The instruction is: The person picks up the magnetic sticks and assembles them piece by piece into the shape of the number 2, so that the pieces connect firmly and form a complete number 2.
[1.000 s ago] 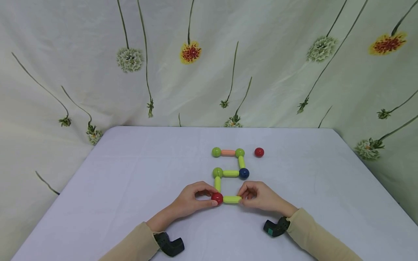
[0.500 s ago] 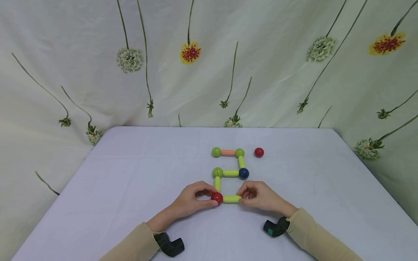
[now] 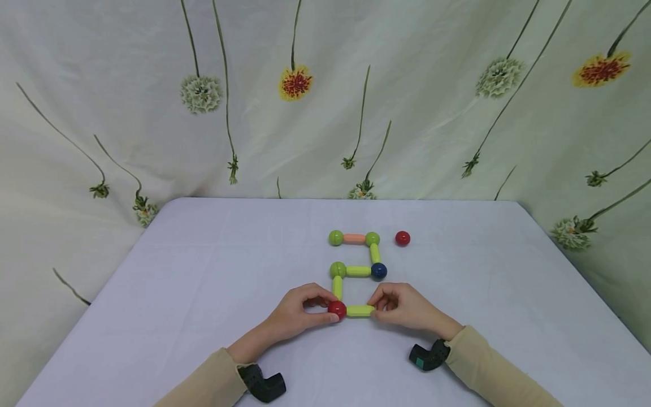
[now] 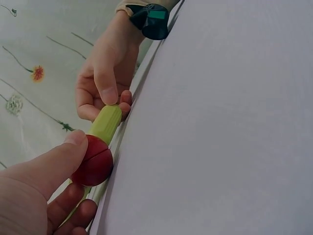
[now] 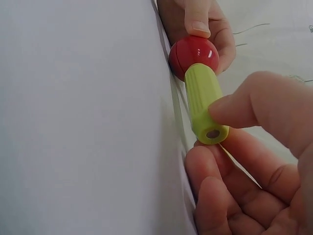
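Note:
My left hand (image 3: 304, 308) pinches a red ball (image 3: 337, 310) between thumb and fingers at the near end of a chain of balls and rods. From that ball a lime-green rod (image 3: 359, 311) runs right, its free end pinched by my right hand (image 3: 407, 306). In the right wrist view a small metal disc shows in the end of this green rod (image 5: 203, 103). Another green rod (image 3: 338, 288) leads away from the red ball to a green ball (image 3: 338, 270). The left wrist view shows the rod meeting the red ball (image 4: 93, 160).
Beyond, the chain goes on through a green rod (image 3: 358, 271), a dark blue ball (image 3: 378, 271), another green rod (image 3: 374, 253), a green ball (image 3: 373, 239), a salmon rod (image 3: 354, 239) and a last green ball (image 3: 335, 238). A loose red ball (image 3: 403, 238) lies to its right on the white-covered table (image 3: 229, 254).
Almost nothing differs. Both hands keep their grip on the red ball and the green rod, and the whole view shifts only slightly.

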Demonstrator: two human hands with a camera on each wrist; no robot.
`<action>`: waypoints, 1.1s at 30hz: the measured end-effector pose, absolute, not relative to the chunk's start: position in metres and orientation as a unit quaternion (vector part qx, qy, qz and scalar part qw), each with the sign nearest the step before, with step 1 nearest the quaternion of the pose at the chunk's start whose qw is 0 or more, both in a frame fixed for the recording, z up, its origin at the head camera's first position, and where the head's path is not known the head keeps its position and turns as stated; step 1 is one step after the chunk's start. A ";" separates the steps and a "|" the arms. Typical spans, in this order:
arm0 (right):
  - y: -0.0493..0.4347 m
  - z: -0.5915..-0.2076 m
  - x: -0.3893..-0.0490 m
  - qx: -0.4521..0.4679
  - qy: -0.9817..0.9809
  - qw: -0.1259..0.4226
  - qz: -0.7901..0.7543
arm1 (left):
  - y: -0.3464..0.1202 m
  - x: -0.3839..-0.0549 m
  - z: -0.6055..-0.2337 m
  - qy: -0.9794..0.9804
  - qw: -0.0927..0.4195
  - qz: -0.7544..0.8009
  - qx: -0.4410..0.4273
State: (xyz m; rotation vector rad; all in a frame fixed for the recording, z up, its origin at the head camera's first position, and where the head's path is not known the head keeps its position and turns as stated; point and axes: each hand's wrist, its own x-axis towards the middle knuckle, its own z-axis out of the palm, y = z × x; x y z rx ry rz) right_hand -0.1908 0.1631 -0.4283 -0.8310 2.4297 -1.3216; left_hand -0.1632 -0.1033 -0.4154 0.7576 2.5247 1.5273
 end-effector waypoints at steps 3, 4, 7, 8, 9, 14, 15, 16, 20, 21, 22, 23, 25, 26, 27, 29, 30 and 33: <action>0.165 -0.427 -0.191 -0.286 0.829 0.137 -0.461 | -0.103 -0.162 -0.415 0.827 0.049 0.502 0.248; 0.166 -0.427 -0.191 -0.284 0.825 0.143 -0.466 | -0.103 -0.163 -0.417 0.827 0.050 0.502 0.248; 0.170 -0.426 -0.194 -0.279 0.809 0.160 -0.491 | -0.105 -0.168 -0.428 0.827 0.050 0.503 0.246; 0.172 -0.427 -0.196 -0.276 0.801 0.166 -0.505 | -0.106 -0.170 -0.432 0.826 0.051 0.505 0.246; 0.174 -0.427 -0.197 -0.272 0.792 0.170 -0.519 | -0.107 -0.171 -0.434 0.825 0.051 0.506 0.247; 0.184 -0.428 -0.205 -0.218 0.753 0.171 -0.597 | -0.107 -0.172 -0.438 0.827 0.052 0.504 0.245; 0.186 -0.428 -0.207 -0.202 0.752 0.162 -0.607 | -0.106 -0.171 -0.436 0.828 0.052 0.501 0.245; 0.188 -0.428 -0.208 -0.184 0.751 0.151 -0.616 | -0.105 -0.170 -0.433 0.830 0.052 0.499 0.244; 0.192 -0.430 -0.215 -0.129 0.762 0.078 -0.630 | -0.102 -0.162 -0.416 0.828 0.053 0.500 0.249; 0.192 -0.430 -0.217 -0.116 0.766 0.059 -0.630 | -0.102 -0.160 -0.411 0.827 0.054 0.501 0.250; 0.193 -0.431 -0.218 -0.106 0.769 0.040 -0.629 | -0.101 -0.158 -0.408 0.826 0.055 0.502 0.250; 0.193 -0.432 -0.220 -0.095 0.773 0.021 -0.627 | -0.101 -0.157 -0.405 0.826 0.055 0.502 0.251; 0.194 -0.434 -0.223 -0.079 0.784 -0.012 -0.616 | -0.101 -0.156 -0.402 0.827 0.058 0.500 0.250; 0.195 -0.435 -0.225 -0.071 0.790 -0.025 -0.609 | -0.101 -0.156 -0.401 0.827 0.057 0.500 0.249; 0.196 -0.435 -0.227 -0.065 0.796 -0.038 -0.600 | -0.101 -0.156 -0.401 0.828 0.056 0.499 0.249; 0.198 -0.437 -0.231 -0.055 0.809 -0.062 -0.581 | -0.101 -0.157 -0.401 0.827 0.055 0.501 0.249; 0.199 -0.437 -0.234 -0.051 0.815 -0.072 -0.573 | -0.101 -0.157 -0.402 0.827 0.055 0.501 0.248; 0.202 -0.438 -0.240 -0.037 0.824 -0.092 -0.557 | -0.102 -0.160 -0.408 0.827 0.052 0.502 0.246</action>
